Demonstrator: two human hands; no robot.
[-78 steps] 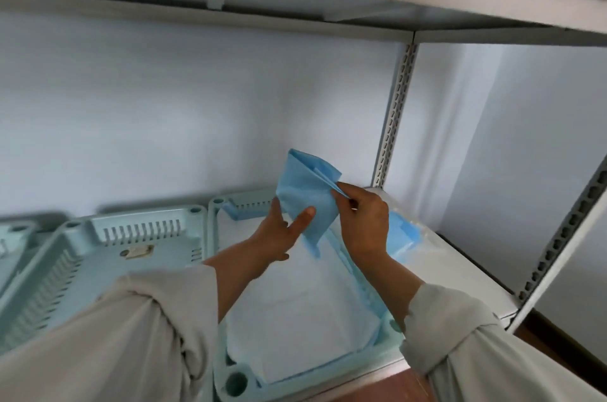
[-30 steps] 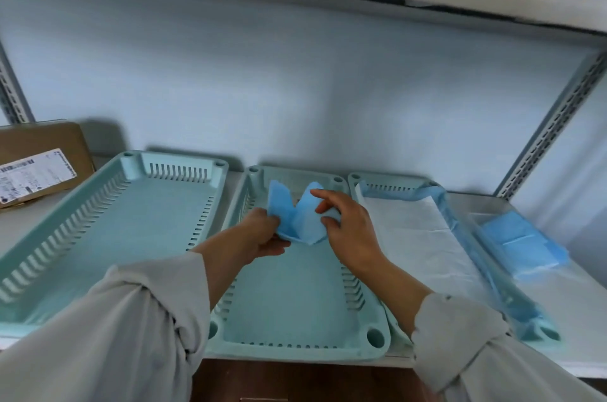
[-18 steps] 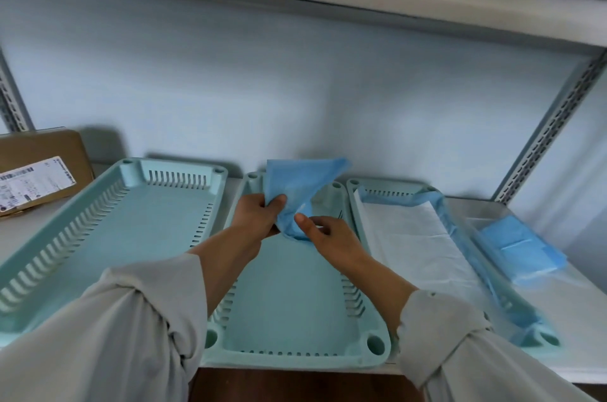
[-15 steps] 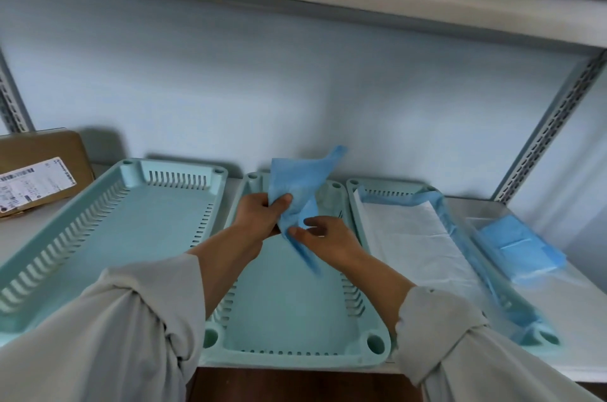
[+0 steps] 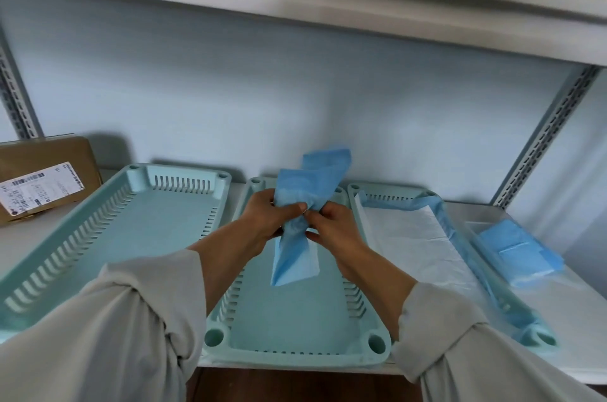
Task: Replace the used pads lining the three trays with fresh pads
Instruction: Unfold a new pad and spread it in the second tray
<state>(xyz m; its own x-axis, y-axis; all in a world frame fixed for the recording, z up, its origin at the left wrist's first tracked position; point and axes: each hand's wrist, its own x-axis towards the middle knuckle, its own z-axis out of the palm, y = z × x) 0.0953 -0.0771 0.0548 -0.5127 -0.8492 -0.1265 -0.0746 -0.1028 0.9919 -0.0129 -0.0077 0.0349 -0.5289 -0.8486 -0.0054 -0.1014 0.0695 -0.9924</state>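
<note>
Three pale green trays sit side by side on the shelf point(image 5: 558, 319). The right tray point(image 5: 387, 189) already has a fresh pad point(image 5: 414, 244) spread flat along its floor, white face up, with blue edging riding up its far and right walls, so that one looks finished. The middle tray point(image 5: 295, 355) is bare plastic, and so is the left tray point(image 5: 131, 224); no used pads show in any of them, so the stripping step appears done.

Both hands work over the middle tray on a folded blue pad point(image 5: 302, 204) held in the air above it. The left hand point(image 5: 266, 214) has its fingers point(image 5: 292, 208) pinching the bunched middle of the pad, and the right hand point(image 5: 331, 227) pinches it from the other side, the two hands nearly touching. One part of the pad stands up toward the wall, another hangs down toward the tray floor without clearly reaching it. It seems to be partway through unfolding.

A stack of spare pads point(image 5: 515, 250) lies on the shelf just right of the right tray, seemingly in a clear wrapper. A cardboard box point(image 5: 42, 178) rests at the far left.

By my reckoning, one tray of three is lined; the middle one is in hand, and the left one is still to do.
</note>
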